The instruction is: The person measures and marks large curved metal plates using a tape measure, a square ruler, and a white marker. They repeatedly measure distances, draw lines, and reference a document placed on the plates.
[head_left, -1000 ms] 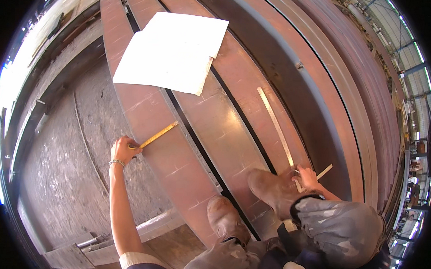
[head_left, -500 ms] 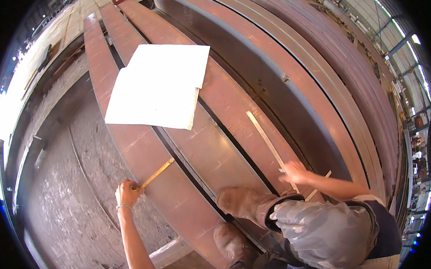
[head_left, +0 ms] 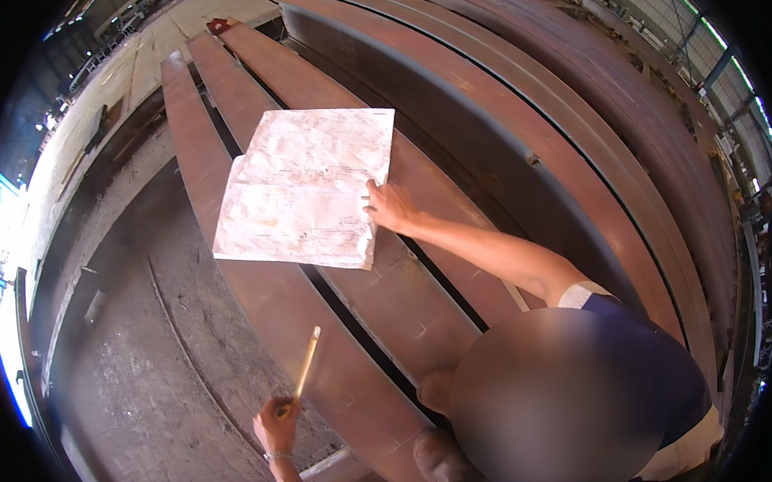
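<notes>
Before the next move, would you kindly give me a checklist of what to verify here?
1. Left hand grips the yellow stick: ok.
2. Right hand in view: not ok.
3. Paper sheet rests on the steel plates: ok.
4. Co-worker's hand clear of the sheet: not ok, it touches the right edge.
5. Stick tip touching steel: cannot tell.

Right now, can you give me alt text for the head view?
The right hand rests on the edge of a creased paper sheet lying on long rusty steel plates. The left hand grips a thin yellow stick lower down.
</notes>
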`<state>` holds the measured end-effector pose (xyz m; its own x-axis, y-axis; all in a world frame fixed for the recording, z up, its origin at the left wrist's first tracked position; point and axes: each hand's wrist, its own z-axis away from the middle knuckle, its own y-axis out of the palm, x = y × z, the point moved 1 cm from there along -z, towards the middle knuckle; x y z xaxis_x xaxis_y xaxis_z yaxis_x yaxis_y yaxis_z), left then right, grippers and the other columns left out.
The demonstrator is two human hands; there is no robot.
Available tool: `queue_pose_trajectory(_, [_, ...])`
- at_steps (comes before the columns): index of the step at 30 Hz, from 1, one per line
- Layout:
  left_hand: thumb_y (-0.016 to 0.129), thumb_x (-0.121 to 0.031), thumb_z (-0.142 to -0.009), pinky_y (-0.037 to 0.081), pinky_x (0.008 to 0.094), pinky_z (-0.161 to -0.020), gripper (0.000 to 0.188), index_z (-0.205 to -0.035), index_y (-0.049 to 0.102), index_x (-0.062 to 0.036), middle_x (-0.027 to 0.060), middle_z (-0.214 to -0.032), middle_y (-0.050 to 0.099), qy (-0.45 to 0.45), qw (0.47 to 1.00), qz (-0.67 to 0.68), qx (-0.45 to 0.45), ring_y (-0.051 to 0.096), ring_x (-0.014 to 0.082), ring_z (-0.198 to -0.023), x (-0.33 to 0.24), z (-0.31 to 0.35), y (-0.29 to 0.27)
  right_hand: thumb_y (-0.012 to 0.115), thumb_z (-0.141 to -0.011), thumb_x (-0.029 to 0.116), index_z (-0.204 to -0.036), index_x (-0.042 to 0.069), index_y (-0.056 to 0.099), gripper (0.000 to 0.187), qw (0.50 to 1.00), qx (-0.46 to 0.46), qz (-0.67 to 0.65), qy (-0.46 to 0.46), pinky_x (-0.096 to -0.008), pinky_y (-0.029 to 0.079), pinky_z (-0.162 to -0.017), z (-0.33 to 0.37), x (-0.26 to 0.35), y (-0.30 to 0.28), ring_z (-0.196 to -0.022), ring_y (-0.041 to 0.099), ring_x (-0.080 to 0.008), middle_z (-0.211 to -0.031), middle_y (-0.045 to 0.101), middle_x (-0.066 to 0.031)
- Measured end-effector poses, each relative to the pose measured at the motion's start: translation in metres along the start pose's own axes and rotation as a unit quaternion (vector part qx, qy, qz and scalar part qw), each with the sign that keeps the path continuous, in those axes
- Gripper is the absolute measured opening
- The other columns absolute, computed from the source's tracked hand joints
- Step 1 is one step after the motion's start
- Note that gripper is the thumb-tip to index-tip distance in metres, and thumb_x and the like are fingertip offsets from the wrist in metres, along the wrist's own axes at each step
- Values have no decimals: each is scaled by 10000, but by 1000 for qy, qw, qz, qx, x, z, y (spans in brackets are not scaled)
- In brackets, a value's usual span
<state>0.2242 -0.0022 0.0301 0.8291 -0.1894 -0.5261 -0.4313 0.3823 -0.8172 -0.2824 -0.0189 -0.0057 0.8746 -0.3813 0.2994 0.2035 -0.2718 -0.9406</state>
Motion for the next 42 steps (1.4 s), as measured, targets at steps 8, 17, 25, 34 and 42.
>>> queue_pose_trajectory(8, [880,-167,-724,562,295,-712,229,-868,770,-28,68,-787,756,-92,992,88,-28,697,129,-724,34,55,21,657,-874,196,-1263,-49,562,469,986,54,104,-120,-470,566,-640,-96,-18,50,-708,706,-366,-780,700,-232])
queue_pose_trajectory(17, [881,-141,-732,549,282,-691,231,-871,759,-3,60,-771,738,-147,973,167,-54,672,116,-707,30,74,12,479,-983,139,-724,-1,603,319,954,116,-104,-254,-454,505,-486,-39,35,66,-504,591,-307,-690,618,-215])
queue_pose_trajectory(25, [802,-155,-822,520,301,-613,221,-1001,755,-34,62,-721,683,-110,982,155,-20,621,142,-659,43,71,18,760,-825,527,-1217,-148,526,816,961,80,-44,-261,-423,555,-583,4,85,48,-707,677,-354,-962,613,-286])
queue_pose_trajectory(34, [752,-67,-848,448,272,-502,132,-950,736,15,69,-687,638,-132,954,269,-3,553,117,-586,49,75,28,665,-650,143,-568,48,619,134,968,-80,-26,-237,-431,517,-608,-40,136,159,-718,650,-316,-693,633,-156])
queue_pose_trajectory(42, [775,-98,-834,457,286,-495,174,-967,746,11,76,-713,651,-147,951,268,-32,559,128,-588,41,93,24,567,-855,148,-949,-85,583,252,925,-159,-36,-344,-453,491,-580,-60,111,132,-661,631,-310,-712,601,-132])
